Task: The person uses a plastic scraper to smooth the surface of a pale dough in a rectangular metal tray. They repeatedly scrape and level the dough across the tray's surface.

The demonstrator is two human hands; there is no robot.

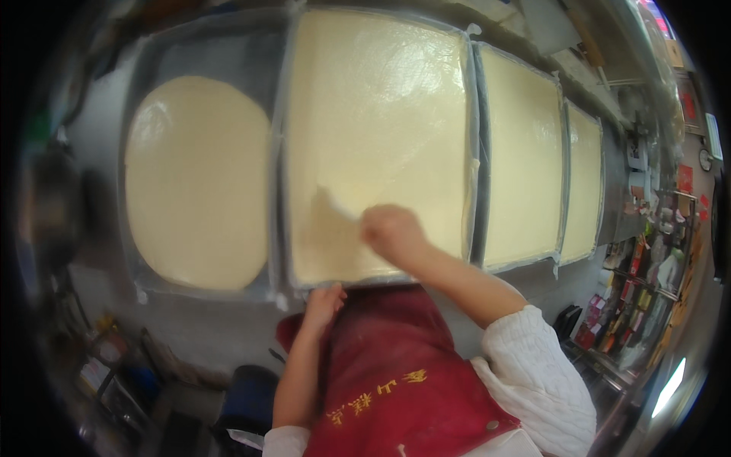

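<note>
Pale yellow batter or dough (377, 114) fills a large lined rectangular tray right in front of me. Over its lower part is my right hand (393, 231), closed on a blurred, light-coloured hand tool (342, 207) whose kind I cannot tell. A darker patch shows on the surface beside the tool. My left hand (326, 303) rests at the tray's near edge, fingers bent; whether it grips the rim or liner is unclear. To the left, a rounded sheet of pale dough (197, 183) lies in another lined tray (205, 54), short of its corners.
Two more lined trays of pale batter or dough (522, 160) (582, 183) stand to the right on the metal table (194, 325). Shelves with colourful packages (634, 308) are at the far right. A dark blue bin-like container (248, 397) stands below the table's near edge.
</note>
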